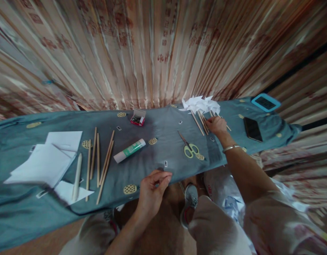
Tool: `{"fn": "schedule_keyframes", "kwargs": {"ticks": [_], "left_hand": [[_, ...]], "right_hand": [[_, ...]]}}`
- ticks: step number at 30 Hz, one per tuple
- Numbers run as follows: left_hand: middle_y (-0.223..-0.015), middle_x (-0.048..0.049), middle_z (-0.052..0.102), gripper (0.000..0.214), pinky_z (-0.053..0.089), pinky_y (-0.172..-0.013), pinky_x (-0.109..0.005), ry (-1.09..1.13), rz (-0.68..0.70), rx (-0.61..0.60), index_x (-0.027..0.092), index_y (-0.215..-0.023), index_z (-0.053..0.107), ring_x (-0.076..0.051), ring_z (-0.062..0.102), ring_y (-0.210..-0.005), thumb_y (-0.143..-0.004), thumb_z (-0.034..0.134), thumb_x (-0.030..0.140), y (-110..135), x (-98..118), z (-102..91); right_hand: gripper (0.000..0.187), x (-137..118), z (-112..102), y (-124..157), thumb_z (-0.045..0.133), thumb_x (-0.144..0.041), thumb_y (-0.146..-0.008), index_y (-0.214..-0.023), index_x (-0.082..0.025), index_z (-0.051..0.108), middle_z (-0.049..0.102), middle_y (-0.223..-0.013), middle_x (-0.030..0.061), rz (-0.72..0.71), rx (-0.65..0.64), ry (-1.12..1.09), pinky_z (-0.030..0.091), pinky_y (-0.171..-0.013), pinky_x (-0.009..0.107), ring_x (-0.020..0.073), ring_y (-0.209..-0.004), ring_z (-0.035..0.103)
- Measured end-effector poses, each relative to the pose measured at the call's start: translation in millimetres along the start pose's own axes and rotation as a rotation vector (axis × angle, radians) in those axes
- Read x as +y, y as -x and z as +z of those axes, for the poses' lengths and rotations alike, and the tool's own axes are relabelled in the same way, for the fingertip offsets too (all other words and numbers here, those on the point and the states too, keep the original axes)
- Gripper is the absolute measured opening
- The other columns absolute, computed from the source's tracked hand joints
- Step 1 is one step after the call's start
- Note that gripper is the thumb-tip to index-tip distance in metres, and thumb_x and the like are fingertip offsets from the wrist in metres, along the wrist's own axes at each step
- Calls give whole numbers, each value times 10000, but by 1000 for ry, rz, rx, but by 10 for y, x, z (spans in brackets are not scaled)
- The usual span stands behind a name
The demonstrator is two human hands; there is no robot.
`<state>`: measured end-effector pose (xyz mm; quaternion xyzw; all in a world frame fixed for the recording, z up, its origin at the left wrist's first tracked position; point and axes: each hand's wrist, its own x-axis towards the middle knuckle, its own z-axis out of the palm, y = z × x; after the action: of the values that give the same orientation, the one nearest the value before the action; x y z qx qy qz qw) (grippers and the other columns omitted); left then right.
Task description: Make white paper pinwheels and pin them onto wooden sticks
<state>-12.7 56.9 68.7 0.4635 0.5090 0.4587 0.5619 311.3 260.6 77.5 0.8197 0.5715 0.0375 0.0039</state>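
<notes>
At the table's near edge, my left hand (150, 194) is closed in a pinch, thumb against fingertips; anything between them is too small or hidden to make out. My right hand (216, 126) reaches to the back right, its fingers closed on the wooden stick of a pinwheel. Several white paper pinwheels (199, 105) lie there overlapped, their sticks (197, 123) pointing toward me. Green-handled scissors (189, 146) lie partly open between my hands. Farther left are a glue stick (130, 150) and a small open red box (137, 118) with small dark items in it.
Several loose wooden sticks (97, 159) lie left of the glue stick. White paper sheets (46, 163) and a whitish tapered rod (77, 177) are at far left. A phone (253, 129) and a blue-framed device (266, 102) sit at right. A curtain (152, 53) hangs behind the cloth-covered table.
</notes>
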Motion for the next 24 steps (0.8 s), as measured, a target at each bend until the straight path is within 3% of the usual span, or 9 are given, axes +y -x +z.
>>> {"fn": "schedule_keyframes", "kwargs": {"ticks": [14, 24], "left_hand": [[-690, -40, 631, 141, 429, -597, -242, 29, -22, -1, 197, -762, 798, -136, 549, -626, -708, 694, 276, -6, 28, 13], [-701, -42, 625, 153, 425, -604, -239, 26, -34, -2, 193, -761, 795, -136, 548, -632, -708, 684, 284, -11, 2, 19]], "right_hand": [[345, 46, -42, 17, 454, -252, -905, -1044, -82, 720, 714, -1022, 251, 47, 103, 41, 495, -862, 436, 350, -989, 675], [349, 169, -8, 20, 465, -256, -914, -1068, -39, 691, 699, -1034, 284, 60, 82, 40, 496, -861, 454, 379, -1018, 668]]}}
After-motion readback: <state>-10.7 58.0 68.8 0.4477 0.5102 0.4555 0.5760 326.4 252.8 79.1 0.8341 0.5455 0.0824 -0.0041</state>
